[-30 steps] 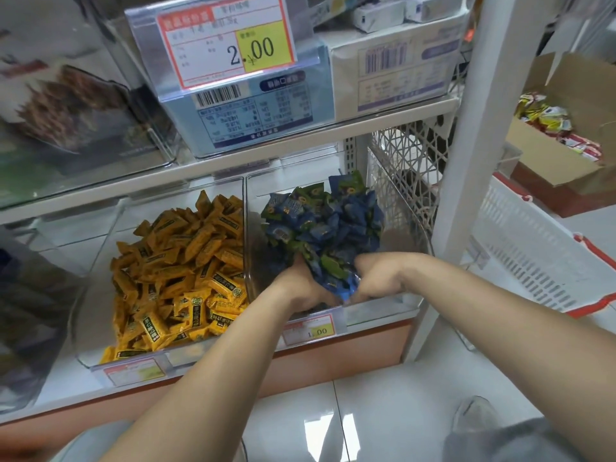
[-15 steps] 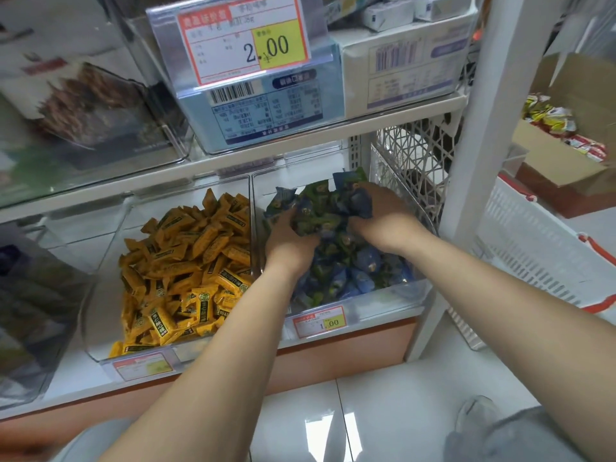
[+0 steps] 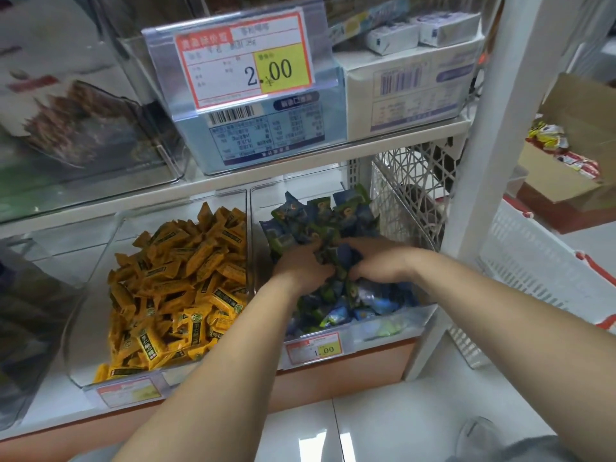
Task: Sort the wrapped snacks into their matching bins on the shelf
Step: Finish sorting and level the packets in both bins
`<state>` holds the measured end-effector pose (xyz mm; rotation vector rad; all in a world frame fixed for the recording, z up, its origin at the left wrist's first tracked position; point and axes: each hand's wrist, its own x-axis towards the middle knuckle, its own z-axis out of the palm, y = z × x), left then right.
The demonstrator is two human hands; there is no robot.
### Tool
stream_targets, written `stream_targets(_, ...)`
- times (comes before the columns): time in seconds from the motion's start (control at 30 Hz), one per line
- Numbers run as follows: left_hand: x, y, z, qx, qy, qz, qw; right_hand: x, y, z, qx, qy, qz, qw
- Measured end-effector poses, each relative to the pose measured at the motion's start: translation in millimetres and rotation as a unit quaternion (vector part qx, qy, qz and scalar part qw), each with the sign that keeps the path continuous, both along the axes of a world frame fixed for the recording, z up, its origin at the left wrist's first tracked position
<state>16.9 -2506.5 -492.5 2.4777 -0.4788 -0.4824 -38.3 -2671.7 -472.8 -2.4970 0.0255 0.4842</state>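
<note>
Currently both hands are inside the blue bin (image 3: 383, 328), a clear box on the lower shelf (image 3: 300, 161). The left hand (image 3: 305, 266) and the right hand (image 3: 380, 261) lie close together, almost touching, on top of the blue snacks (image 3: 320, 215). The fingers of each hand are bent into the heap and grip some packets; how many packets I cannot tell. The blue snacks fill this bin, and they rise highest at its back, behind the hands. More of them lie low at the front wall of the bin, in front of the hands.

On the front edge of the blue bin hangs a small tag (image 3: 315, 348) with 1.00. Just left of the blue bin, touching its side, stands the yellow bin (image 3: 86, 345), also clear, full of yellow snacks (image 3: 186, 278). Above the blue bin, on the next board, stands a pale blue box with a big tag (image 3: 246, 58) that shows 2.00. Just right of the blue bin is a white lattice basket (image 3: 406, 195), then a white post. Further right of the bin a white crate (image 3: 533, 271) leans, and behind it a carton (image 3: 573, 168) holds red and yellow packets.
</note>
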Motion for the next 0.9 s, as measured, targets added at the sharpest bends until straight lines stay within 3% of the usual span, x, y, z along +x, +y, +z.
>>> stream_targets(0.13,-18,9,7,0.151,-0.045,-0.120,0.980,-19,-4,14,-0.114,0.038,0.079,0.990)
stream_targets(0.2,-28,12,13,0.202,-0.065,-0.157,0.965,-24,-7,24,-0.148,0.011,0.086,0.985)
stream_targets(0.3,-41,16,23,0.255,-0.060,-0.194,0.946,-18,-6,32,-0.102,-0.092,0.069,0.988)
stream_targets(0.37,-51,19,29,0.272,-0.055,-0.201,0.939,-12,2,30,-0.039,-0.056,0.067,0.995)
stream_targets(0.47,-63,24,35,0.275,-0.059,-0.203,0.938,-7,11,10,-0.138,0.034,0.145,0.979)
stream_targets(0.57,-59,24,43,0.200,-0.078,-0.155,0.964,-14,11,3,-0.216,0.040,0.178,0.959)
stream_targets(0.7,-28,2,40,0.152,-0.144,-0.065,0.976,-30,8,7,-0.200,0.040,0.182,0.962)
stream_targets(0.8,-12,-9,23,0.141,-0.054,-0.073,0.986,-38,-2,15,-0.161,0.035,0.164,0.973)
stream_targets(0.9,-13,-14,0,0.172,-0.013,-0.122,0.977,-35,-9,16,-0.119,-0.076,0.095,0.986)
